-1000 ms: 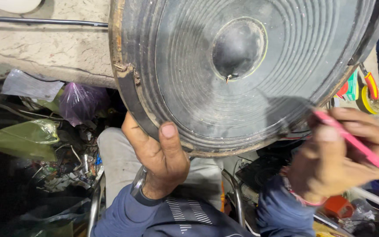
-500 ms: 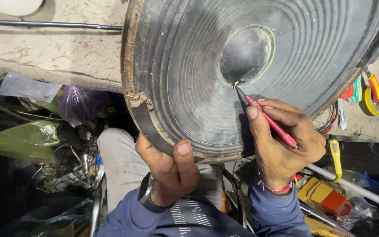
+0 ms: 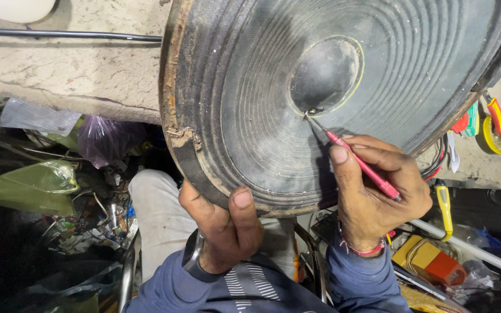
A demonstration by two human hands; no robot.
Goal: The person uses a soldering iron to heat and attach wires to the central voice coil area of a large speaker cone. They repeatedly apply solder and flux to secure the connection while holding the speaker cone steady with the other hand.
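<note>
Two hands are working the big speaker cone [image 3: 343,98]: the left hand [image 3: 221,226] is clamping its lower rim, the right hand [image 3: 372,191] is pinching a red screwdriver [image 3: 358,159], prying at the centre cap's [image 3: 326,75] edge, likely needing gentle leverage next.

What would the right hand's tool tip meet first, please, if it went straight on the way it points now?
The right hand aims the red tool up-left; its tip looks already at the dust cap seam on the speaker cone, so probably the cap's edge first.
</note>
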